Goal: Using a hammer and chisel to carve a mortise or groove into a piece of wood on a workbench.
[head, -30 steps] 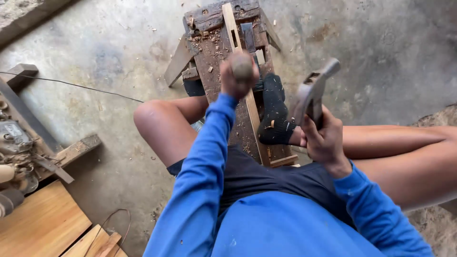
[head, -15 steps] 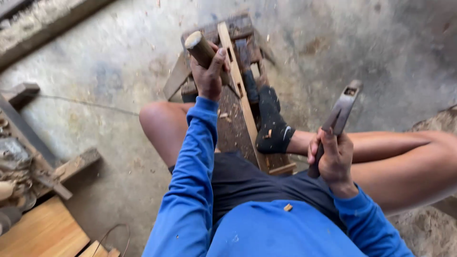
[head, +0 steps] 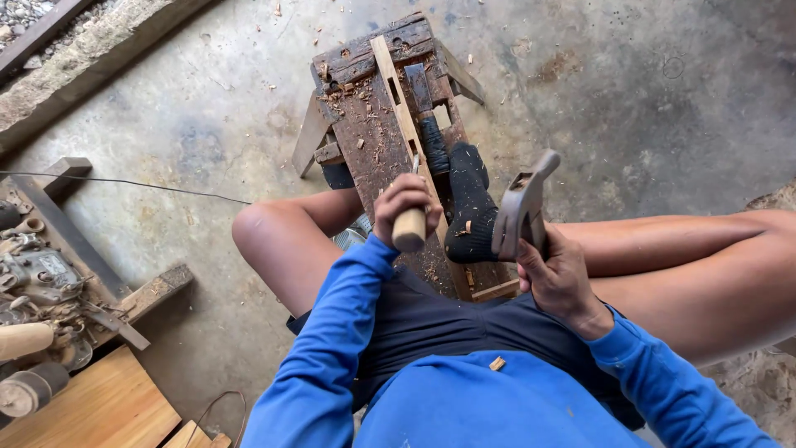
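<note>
My left hand [head: 403,202] grips a chisel with a round wooden handle [head: 409,229]; its blade points down at a pale wooden strip [head: 395,91] lying along a dark, worn wooden bench [head: 365,124]. My right hand [head: 557,274] holds a hammer [head: 521,207] with a grey metal head, raised just right of the chisel. A foot in a black sock [head: 471,203] presses on the strip beside the chisel. I sit astride the bench in blue sleeves with bare knees to either side.
Wood chips litter the bench and the concrete floor [head: 207,108]. At the left lie a metal machine part [head: 37,278], wooden battens [head: 153,286], a thin cable [head: 124,182] and orange boards [head: 91,406]. A concrete kerb [head: 91,58] runs across the top left.
My left hand has come back toward me and set the chisel upright on the strip. The hammer in my right hand stays raised, shifted slightly.
</note>
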